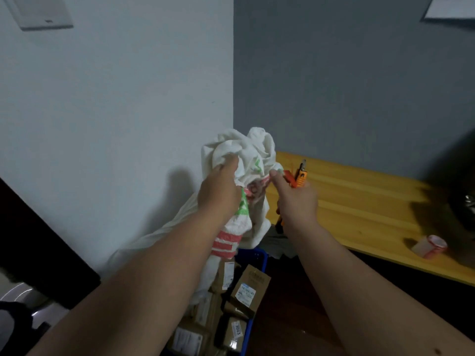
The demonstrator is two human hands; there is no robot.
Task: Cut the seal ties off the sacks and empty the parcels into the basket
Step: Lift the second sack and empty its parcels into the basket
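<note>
A white woven sack with red stripes and green print hangs bunched in mid-air above the blue basket. My left hand grips the crumpled sack cloth near its top. My right hand holds orange cutters and pinches the sack's edge with thumb and finger. Several brown cardboard parcels with white labels lie in the basket below the sack. The seal tie itself is not visible.
A yellow wooden tabletop stretches to the right, with a roll of tape near its front edge and a dark object at the far right. Another white sack leans against the wall on the left.
</note>
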